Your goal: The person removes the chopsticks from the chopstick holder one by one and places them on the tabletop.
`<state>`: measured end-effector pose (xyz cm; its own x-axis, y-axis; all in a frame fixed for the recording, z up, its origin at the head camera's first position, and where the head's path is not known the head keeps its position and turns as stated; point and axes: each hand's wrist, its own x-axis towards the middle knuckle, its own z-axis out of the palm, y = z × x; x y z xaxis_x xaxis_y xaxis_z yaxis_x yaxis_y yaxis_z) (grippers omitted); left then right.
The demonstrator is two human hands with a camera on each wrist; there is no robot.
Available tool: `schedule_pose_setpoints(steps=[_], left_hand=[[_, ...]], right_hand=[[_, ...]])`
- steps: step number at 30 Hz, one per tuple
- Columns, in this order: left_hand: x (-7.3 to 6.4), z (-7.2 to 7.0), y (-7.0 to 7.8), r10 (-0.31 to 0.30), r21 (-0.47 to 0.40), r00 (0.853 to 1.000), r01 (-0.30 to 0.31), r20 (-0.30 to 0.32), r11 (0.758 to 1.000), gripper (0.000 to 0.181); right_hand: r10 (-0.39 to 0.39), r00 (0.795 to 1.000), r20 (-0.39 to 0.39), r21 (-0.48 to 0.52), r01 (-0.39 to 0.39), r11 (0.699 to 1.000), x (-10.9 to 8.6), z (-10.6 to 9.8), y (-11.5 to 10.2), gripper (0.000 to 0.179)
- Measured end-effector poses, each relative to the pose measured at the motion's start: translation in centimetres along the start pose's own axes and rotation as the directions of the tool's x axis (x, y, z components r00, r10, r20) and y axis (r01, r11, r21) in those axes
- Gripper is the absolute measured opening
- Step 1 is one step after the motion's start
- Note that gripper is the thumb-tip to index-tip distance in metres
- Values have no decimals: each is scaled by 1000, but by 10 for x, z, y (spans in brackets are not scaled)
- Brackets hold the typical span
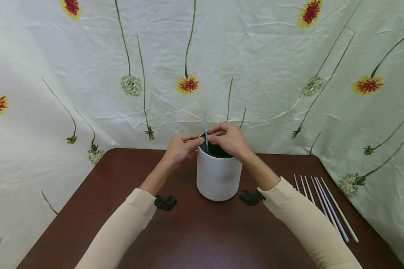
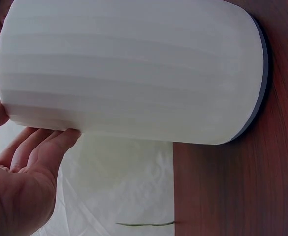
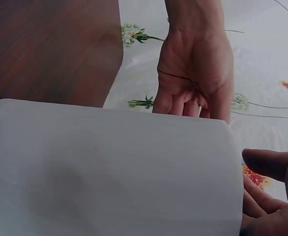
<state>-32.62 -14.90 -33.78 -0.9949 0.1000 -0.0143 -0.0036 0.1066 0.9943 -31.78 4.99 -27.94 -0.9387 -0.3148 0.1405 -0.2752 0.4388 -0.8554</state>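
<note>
A white cylindrical bin (image 1: 219, 179) with a dark inside stands upright on the table. A thin light-blue stick (image 1: 205, 121) rises from its left rim, its lower end inside. My left hand (image 1: 183, 149) holds the bin's left rim, with the thumb at the top edge by the stick and the fingers (image 2: 43, 147) against the outer wall. From the right, my right hand (image 1: 229, 139) reaches over the opening and its thumb and index fingertips meet at the stick. In the right wrist view the bin's wall hides the fingertips of my right hand (image 3: 195, 73).
Several thin pastel sticks (image 1: 336, 209) lie side by side on the right of the dark brown table (image 1: 188, 239). Behind the table hangs a white flowered cloth (image 1: 256, 56), close to its back edge. Black bands with small devices (image 1: 166, 203) sit on both wrists.
</note>
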Motion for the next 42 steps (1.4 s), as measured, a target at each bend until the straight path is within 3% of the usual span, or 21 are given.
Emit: schedule_pose_setpoints(steps=[9, 22, 26, 31, 38, 42], left_hand=[[-1, -1, 2, 16, 24, 1000, -16, -4, 1000, 44], [-1, -1, -1, 12, 11, 1000, -12, -1, 1000, 44], [-1, 1, -2, 12, 19, 1000, -12, -7, 1000, 44], [0, 3, -1, 7, 8, 1000, -7, -4, 1000, 46], [1, 3, -1, 6, -4, 1000, -6, -3, 1000, 48], [2, 3, -2, 4, -8, 1000, -4, 7, 1000, 51]], right_hand=[[-10, 998, -56, -37, 8, 999, 3, 9, 5, 24], [-30, 993, -110, -15, 29, 999, 3, 15, 7, 18], [19, 996, -89, 105, -9, 994, 4, 12, 9, 18], [63, 996, -65, 265, -44, 963, 3, 2, 3, 20], [24, 994, -110, 363, 18, 932, -4, -27, -21, 21], [-28, 983, -180, 420, 103, 902, -9, -53, -38, 14]])
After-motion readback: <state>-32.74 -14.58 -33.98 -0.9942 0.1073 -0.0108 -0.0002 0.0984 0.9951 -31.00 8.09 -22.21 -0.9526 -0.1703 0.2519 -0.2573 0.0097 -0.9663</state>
